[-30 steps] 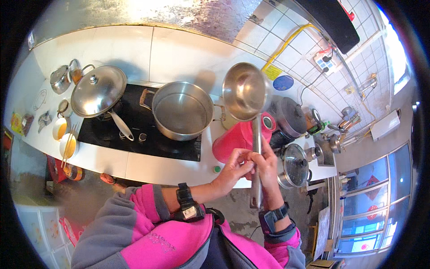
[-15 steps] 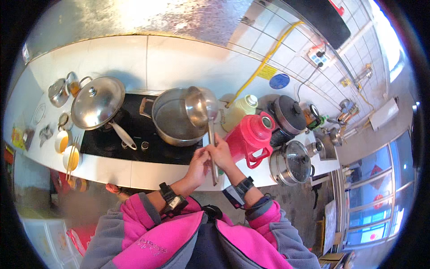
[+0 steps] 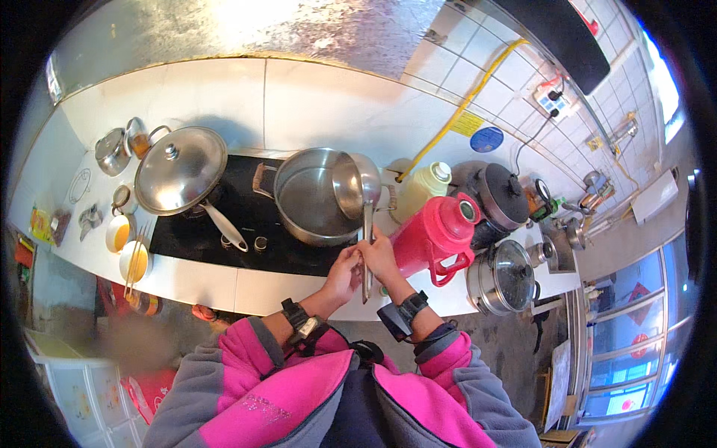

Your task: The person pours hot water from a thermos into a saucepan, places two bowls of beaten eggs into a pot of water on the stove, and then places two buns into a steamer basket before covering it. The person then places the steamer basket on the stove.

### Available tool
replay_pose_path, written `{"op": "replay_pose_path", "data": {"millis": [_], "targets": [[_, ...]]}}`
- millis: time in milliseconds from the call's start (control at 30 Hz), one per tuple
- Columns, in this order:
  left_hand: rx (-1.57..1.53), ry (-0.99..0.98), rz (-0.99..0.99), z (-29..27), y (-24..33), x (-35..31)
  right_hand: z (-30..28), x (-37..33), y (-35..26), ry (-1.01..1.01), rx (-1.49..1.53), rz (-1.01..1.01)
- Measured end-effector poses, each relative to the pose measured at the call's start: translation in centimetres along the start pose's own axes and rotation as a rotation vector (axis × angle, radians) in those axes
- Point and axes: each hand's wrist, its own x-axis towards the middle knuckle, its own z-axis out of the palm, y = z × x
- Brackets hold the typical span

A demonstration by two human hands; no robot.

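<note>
A big steel water ladle [image 3: 357, 187] hangs tipped over the right side of a wide, two-handled steel pot [image 3: 302, 237] on the black cooktop [image 3: 198, 239]. Its mouth faces left into the pot. My right hand [image 3: 379, 257] is closed round the long handle, below the bowl. My left hand [image 3: 343, 276] is closed against the same handle from the left, its fingertips partly hidden. Just right of my right hand stands a pink thermos flask [image 3: 429, 231]. Behind it is a pale green flask [image 3: 422, 190]. I cannot make out what the pot holds.
Left of the pot sits a lidded wok [image 3: 183, 168], its handle pointing toward me. Two bowls of yellow liquid [image 3: 134, 261], one with chopsticks across it, stand near the counter's left edge. To the right are a dark lidded cooker [image 3: 502, 196] and a glass-lidded steamer pot [image 3: 508, 276].
The ladle's bowl has rolled further to the left, and its mouth now looks more toward the pot. Both hands stay on the handle. The whole view has shifted a little.
</note>
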Motion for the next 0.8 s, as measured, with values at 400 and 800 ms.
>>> {"op": "replay_pose_path", "data": {"millis": [400,800], "targets": [[-0.004,0.028,0.003,-1.2,0.4,0.1,1.3,-0.2,-0.5,-0.086,0.201,0.132],[0.168,0.24,0.149,0.5,3.9,-4.5,3.8,-1.4,-3.4,-0.346,0.713,0.335]]}}
